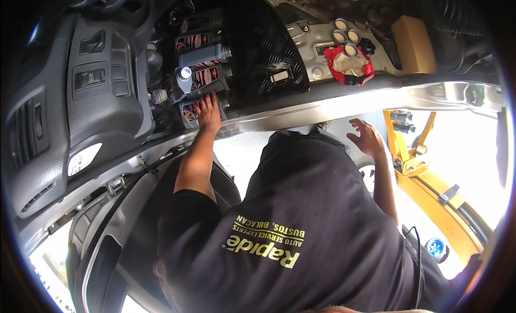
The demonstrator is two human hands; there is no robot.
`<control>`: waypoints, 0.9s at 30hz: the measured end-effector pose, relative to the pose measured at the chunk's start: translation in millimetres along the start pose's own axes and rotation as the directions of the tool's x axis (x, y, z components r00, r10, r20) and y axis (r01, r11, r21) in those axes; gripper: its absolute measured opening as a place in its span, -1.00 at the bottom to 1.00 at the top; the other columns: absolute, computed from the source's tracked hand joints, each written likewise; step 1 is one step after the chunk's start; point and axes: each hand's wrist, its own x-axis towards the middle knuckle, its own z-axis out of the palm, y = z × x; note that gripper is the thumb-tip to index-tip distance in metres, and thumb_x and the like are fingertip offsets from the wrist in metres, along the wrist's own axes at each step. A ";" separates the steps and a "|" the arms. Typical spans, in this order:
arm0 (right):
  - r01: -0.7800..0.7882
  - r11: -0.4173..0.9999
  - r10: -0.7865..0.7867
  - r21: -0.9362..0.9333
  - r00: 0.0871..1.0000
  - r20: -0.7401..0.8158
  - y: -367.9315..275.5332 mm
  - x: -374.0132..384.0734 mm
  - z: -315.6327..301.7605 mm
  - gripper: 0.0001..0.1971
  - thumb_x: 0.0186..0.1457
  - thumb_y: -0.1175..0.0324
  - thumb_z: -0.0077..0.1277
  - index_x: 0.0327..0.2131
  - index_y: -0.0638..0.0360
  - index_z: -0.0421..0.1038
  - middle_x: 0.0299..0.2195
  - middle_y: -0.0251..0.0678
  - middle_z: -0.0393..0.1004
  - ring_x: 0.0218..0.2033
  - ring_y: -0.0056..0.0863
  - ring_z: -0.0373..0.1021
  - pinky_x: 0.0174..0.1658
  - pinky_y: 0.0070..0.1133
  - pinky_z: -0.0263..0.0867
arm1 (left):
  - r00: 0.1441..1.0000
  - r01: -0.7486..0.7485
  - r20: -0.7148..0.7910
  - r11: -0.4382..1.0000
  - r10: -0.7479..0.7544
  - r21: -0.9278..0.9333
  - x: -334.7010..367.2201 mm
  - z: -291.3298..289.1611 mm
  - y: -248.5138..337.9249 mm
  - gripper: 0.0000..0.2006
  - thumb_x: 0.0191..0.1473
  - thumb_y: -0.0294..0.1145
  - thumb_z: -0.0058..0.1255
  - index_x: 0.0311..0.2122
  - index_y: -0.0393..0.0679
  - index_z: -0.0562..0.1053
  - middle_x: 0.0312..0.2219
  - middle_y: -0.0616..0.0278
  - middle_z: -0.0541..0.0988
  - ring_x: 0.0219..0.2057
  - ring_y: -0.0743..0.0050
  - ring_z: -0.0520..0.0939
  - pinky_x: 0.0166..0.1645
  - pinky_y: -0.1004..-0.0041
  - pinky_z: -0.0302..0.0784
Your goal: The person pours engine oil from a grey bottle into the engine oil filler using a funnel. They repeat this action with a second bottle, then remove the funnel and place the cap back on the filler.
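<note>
My left hand (208,113) reaches over the door sill into the vehicle, its fingers stretched out on the nearest dark grey oil bottle (189,113). Several such bottles lie side by side on the black floor mat, among them a plain grey one (204,55). Beside my left hand, another grey bottle (183,83) shows a pale round top. Outside the sill, my right hand (368,138) is raised in the air, fingers apart and holding nothing.
A red cloth (349,71) with several round, pale-faced pieces (352,35) lies on the metal panel. Behind it stands a brown cardboard box (414,44). The metal door sill (279,119) crosses in front of me. A yellow lift arm (430,200) is at right, the dashboard (102,87) at left.
</note>
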 end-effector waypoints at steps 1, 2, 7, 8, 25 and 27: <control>-0.003 1.000 0.003 -0.007 1.000 0.014 -1.3 -1.5 0.3 -0.51 0.14 0.20 0.31 0.10 0.15 0.49 -0.02 -0.09 0.63 0.03 -0.11 0.57 0.11 -0.27 0.47 | 1.000 -0.013 0.015 1.000 0.013 -0.010 -3.5 -2.2 -1.1 0.25 -0.21 -0.26 0.50 0.54 -0.05 -0.08 0.41 0.08 0.13 0.49 -0.05 0.07 0.47 -0.29 -0.05; -0.010 1.000 0.010 -0.022 1.000 0.024 -2.6 -2.7 0.1 -0.51 0.14 0.21 0.31 0.10 0.15 0.48 -0.02 -0.09 0.63 0.04 -0.11 0.57 0.12 -0.27 0.46 | 0.999 -0.021 0.026 1.000 0.021 -0.003 -7.2 -5.8 -2.9 0.26 -0.22 -0.24 0.51 0.53 -0.05 -0.06 0.40 0.08 0.14 0.48 -0.04 0.09 0.47 -0.29 -0.05; -0.011 0.999 0.014 -0.048 0.998 0.063 -9.4 -1.6 -4.9 -0.50 0.15 0.19 0.29 0.12 0.13 0.47 0.03 -0.10 0.61 0.07 -0.11 0.54 0.15 -0.26 0.44 | 0.996 0.062 -0.055 0.972 -0.076 -0.226 -23.5 -29.9 -6.4 0.32 -0.34 -0.11 0.59 0.50 -0.13 -0.02 0.35 -0.01 0.21 0.42 -0.08 0.19 0.47 -0.21 0.02; -0.024 0.999 0.027 -0.046 0.997 0.074 -11.1 0.2 -7.0 -0.50 0.16 0.19 0.29 0.13 0.12 0.47 0.03 -0.09 0.61 0.07 -0.10 0.54 0.15 -0.26 0.44 | 0.987 0.075 -0.116 0.960 -0.110 -0.268 -28.1 -33.9 -6.8 0.32 -0.35 -0.11 0.60 0.49 -0.15 -0.01 0.34 -0.04 0.21 0.41 -0.11 0.20 0.46 -0.20 0.03; 0.348 0.925 -0.351 0.153 0.936 -0.010 -115.3 8.5 -86.4 -0.64 0.22 0.33 0.28 0.05 0.17 0.53 -0.07 -0.17 0.66 0.01 -0.22 0.59 0.08 -0.38 0.48 | 0.675 -0.641 -0.719 0.353 -0.165 -0.682 -52.0 -233.4 86.0 0.39 -0.37 -0.20 0.57 0.46 -0.41 -0.17 0.28 -0.34 0.20 0.29 -0.27 0.34 0.40 -0.07 0.26; 0.421 0.876 -0.407 0.234 0.907 -0.111 -128.9 9.3 -104.2 -0.58 0.22 0.36 0.28 0.12 0.16 0.49 0.00 -0.16 0.61 0.06 -0.23 0.55 0.09 -0.39 0.47 | 0.680 -0.703 -0.726 0.191 -0.101 -0.685 -37.1 -265.1 107.9 0.41 -0.38 -0.22 0.56 0.48 -0.39 -0.18 0.28 -0.29 0.23 0.29 -0.18 0.37 0.42 0.00 0.25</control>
